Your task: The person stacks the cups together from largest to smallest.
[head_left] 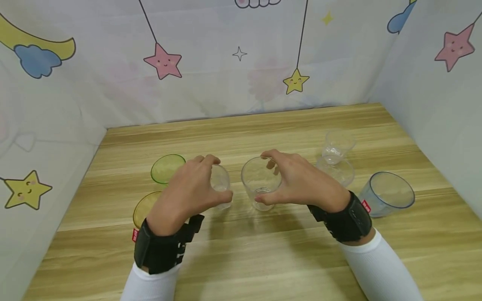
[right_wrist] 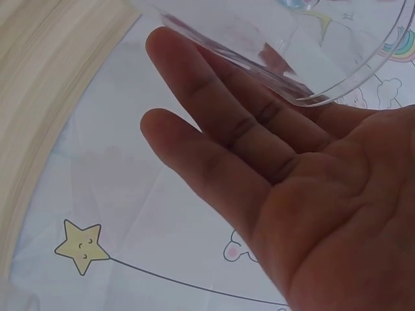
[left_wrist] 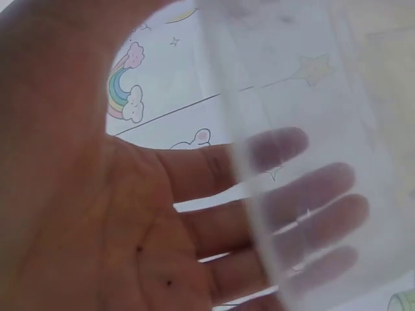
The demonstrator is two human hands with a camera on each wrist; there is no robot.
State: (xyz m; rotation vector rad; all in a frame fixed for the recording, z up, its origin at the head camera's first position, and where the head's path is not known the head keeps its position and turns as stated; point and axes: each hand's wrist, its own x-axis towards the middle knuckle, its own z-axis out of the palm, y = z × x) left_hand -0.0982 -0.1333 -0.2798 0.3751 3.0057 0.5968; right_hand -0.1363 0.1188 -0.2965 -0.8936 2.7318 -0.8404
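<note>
My left hand (head_left: 190, 182) curves its thumb and fingers round a small clear cup (head_left: 220, 184) near the middle of the wooden table. Through that cup's wall (left_wrist: 324, 97), the fingers show spread in the left wrist view. Beside it, a wider clear cup (head_left: 256, 177) stands with its mouth up. My right hand (head_left: 301, 177) grips this wider cup, thumb at the near side and fingers at the far rim. In the right wrist view the cup's rim (right_wrist: 363, 84) is close against the fingers. A narrow gap separates the two cups.
A green cup (head_left: 167, 167) and a yellow cup (head_left: 144, 207) stand left, partly hidden by the left arm. Two clear cups (head_left: 339, 144) stand behind the right hand, and a blue cup (head_left: 391, 194) is at the right. Printed cloth walls (head_left: 211, 92) border the table.
</note>
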